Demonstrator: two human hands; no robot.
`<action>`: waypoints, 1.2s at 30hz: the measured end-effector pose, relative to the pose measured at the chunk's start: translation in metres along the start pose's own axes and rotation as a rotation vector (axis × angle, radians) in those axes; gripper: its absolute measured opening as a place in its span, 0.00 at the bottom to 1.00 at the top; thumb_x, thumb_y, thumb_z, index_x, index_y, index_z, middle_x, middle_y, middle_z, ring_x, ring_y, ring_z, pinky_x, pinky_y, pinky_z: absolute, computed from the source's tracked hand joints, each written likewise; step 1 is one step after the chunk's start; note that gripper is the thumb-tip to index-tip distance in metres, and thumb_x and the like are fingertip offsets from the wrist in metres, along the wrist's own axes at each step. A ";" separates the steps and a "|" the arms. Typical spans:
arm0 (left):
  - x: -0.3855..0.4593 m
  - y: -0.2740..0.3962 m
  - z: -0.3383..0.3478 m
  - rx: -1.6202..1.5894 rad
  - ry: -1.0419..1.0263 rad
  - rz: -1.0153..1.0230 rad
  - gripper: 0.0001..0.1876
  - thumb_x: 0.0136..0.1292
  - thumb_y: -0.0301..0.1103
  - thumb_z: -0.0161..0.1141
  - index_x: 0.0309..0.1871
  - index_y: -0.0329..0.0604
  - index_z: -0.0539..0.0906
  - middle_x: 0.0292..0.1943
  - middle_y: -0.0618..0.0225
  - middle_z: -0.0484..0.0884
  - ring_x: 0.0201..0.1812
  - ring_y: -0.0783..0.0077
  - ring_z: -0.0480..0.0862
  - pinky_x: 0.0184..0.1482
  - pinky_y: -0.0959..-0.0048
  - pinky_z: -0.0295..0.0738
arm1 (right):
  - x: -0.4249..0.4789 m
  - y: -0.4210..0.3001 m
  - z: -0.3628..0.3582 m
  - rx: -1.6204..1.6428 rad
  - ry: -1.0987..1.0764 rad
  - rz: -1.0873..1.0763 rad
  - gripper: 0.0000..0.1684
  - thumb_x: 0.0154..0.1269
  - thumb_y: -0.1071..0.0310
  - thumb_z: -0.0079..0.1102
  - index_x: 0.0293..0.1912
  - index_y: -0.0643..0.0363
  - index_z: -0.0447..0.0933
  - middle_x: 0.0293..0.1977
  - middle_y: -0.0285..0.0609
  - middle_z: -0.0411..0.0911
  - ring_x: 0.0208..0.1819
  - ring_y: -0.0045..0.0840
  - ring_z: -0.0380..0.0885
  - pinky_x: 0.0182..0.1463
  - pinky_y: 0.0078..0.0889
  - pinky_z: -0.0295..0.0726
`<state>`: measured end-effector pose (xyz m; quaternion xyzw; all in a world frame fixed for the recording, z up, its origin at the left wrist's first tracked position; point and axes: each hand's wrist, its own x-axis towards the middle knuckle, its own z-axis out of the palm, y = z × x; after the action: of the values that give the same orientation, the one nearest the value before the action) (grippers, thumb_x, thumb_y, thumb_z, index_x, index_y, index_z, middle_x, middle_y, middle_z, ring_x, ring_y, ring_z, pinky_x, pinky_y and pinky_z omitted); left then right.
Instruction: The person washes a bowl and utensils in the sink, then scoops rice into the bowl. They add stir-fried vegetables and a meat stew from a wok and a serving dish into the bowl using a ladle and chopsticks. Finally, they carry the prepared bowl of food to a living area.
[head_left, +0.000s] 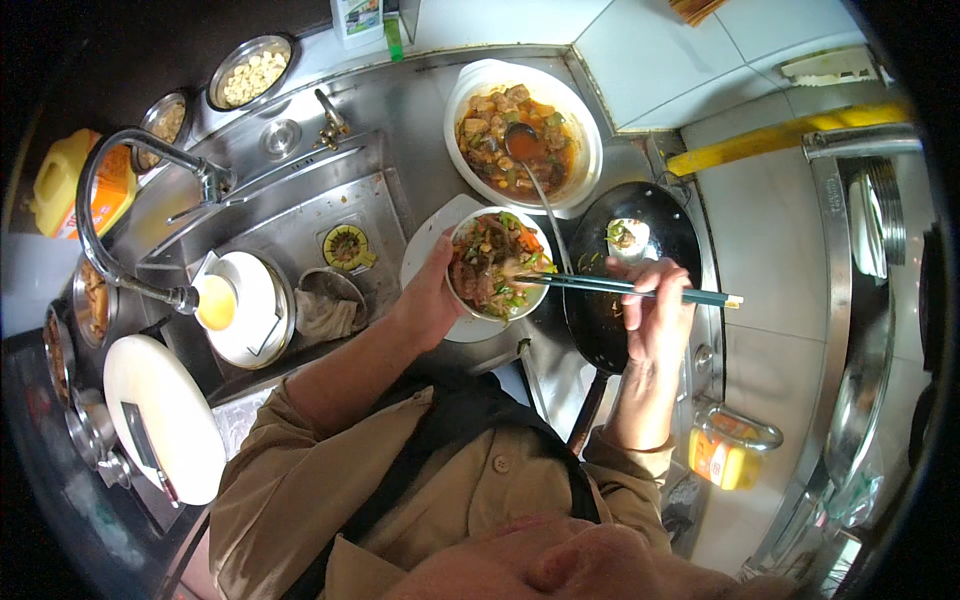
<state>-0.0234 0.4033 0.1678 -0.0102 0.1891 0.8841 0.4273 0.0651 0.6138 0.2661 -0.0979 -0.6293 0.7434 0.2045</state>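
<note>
My left hand grips the left rim of a white bowl filled with stir-fried meat and vegetables. In my right hand is a pair of dark green chopsticks, their tips in the food in the bowl. A white plate lies behind the bowl, partly hidden by it. To the right stands a black wok with food scraps and a small white dish or scoop holding food. Beyond the bowl sits a large white pot of meat stew, with a metal ladle in it.
At the left is a steel sink with a curved faucet, stacked white dishes and a yellow drain strainer. A knife lies on a round white cutting board. A yellow bar juts in from the right.
</note>
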 end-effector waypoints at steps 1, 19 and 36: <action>0.000 -0.001 -0.006 -0.017 0.028 -0.017 0.28 0.68 0.54 0.42 0.64 0.46 0.60 0.61 0.63 0.68 0.61 0.64 0.70 0.62 0.58 0.64 | 0.002 -0.002 -0.007 0.067 0.052 0.003 0.26 0.71 0.51 0.40 0.24 0.61 0.69 0.16 0.39 0.68 0.09 0.19 0.60 0.57 0.48 0.71; -0.030 0.010 -0.050 -0.021 0.188 0.027 0.32 0.67 0.59 0.38 0.63 0.42 0.65 0.58 0.61 0.71 0.59 0.64 0.71 0.61 0.61 0.65 | 0.075 0.046 0.000 -0.915 -0.272 -0.382 0.09 0.51 0.71 0.67 0.34 0.64 0.82 0.30 0.43 0.80 0.36 0.29 0.79 0.49 0.30 0.74; -0.035 0.018 -0.053 0.041 0.323 0.032 0.37 0.64 0.65 0.34 0.65 0.44 0.61 0.62 0.59 0.66 0.63 0.58 0.66 0.63 0.54 0.62 | 0.149 0.132 -0.007 -0.817 -0.350 -0.109 0.09 0.56 0.72 0.63 0.37 0.67 0.81 0.29 0.41 0.81 0.28 0.21 0.79 0.42 0.19 0.78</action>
<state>-0.0223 0.3484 0.1308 -0.1405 0.2735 0.8735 0.3775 -0.0893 0.6676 0.1530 -0.0101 -0.9006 0.4274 0.0784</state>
